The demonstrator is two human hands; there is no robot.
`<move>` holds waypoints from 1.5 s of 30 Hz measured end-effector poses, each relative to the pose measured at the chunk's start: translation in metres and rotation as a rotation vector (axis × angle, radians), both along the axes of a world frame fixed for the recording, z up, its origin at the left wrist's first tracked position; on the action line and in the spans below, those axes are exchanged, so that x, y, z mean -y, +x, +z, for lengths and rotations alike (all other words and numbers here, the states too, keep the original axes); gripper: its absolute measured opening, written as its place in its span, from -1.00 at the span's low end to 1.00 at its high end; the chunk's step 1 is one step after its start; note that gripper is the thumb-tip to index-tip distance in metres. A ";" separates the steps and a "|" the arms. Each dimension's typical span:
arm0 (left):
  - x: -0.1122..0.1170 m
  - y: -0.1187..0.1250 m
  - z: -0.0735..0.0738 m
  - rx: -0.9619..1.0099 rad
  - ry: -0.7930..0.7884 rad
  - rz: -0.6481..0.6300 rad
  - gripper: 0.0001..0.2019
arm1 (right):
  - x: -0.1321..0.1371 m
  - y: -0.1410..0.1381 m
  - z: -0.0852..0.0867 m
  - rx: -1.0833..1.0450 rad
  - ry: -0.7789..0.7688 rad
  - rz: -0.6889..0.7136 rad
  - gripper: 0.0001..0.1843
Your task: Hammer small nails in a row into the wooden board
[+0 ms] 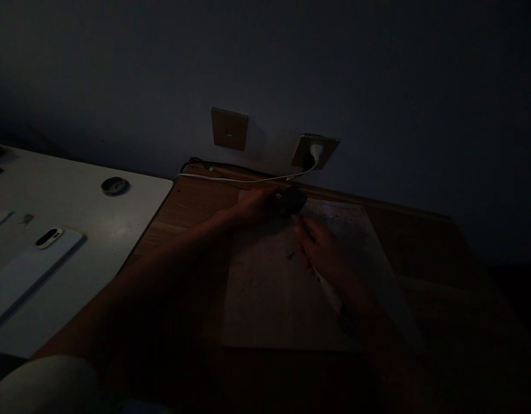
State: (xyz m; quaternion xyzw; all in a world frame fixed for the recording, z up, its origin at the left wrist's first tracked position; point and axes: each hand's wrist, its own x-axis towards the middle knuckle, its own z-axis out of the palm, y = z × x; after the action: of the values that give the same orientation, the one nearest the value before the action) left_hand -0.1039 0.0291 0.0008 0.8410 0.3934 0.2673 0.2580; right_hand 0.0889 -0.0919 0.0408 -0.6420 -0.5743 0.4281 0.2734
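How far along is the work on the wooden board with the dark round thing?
Done: a few small bits lie on the board by the right hand. In hand: the left hand holds the dark round thing at the board's far edge; the right hand rests beside it, and what it holds is too dark to tell. Left: the round thing looks mostly whole.

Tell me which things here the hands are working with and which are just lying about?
In use: left hand gripping a dark round object; right hand beside it; pale board beneath both.
Lying about: white phone case and round disc on the white table; white cable; wall socket.
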 end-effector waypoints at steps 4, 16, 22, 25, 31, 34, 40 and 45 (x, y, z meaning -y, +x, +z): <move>-0.005 -0.006 0.007 0.023 0.007 -0.057 -0.57 | 0.008 0.009 -0.002 -0.040 -0.017 -0.009 -0.61; 0.060 0.019 0.051 -0.347 0.037 -0.668 -0.82 | 0.040 0.045 0.003 -0.049 -0.178 -0.042 -0.35; 0.062 0.025 0.041 -0.461 0.160 -0.598 -0.85 | 0.041 0.044 0.003 -0.054 -0.180 -0.046 -0.38; 0.064 0.027 0.039 -0.466 0.258 -0.571 -0.87 | 0.041 0.046 0.001 -0.061 -0.171 -0.039 -0.39; 0.051 0.016 0.040 -0.412 0.184 -0.530 -0.90 | 0.041 0.046 0.001 -0.060 -0.184 -0.053 -0.39; 0.026 -0.001 0.040 -0.292 0.038 -0.414 -0.84 | 0.041 0.046 0.001 -0.054 -0.179 -0.041 -0.44; 0.000 -0.020 0.014 -0.009 -0.009 -0.075 -0.80 | 0.042 0.047 -0.002 -0.084 -0.182 -0.066 -0.42; 0.010 -0.023 -0.008 0.110 -0.026 0.079 -0.83 | 0.043 0.045 -0.003 -0.079 -0.169 -0.061 -0.47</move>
State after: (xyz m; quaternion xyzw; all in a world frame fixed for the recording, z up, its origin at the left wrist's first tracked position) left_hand -0.1270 0.0191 -0.0076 0.8055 0.4147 0.3179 0.2793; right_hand 0.1341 -0.1347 0.0381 -0.6627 -0.5048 0.4916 0.2536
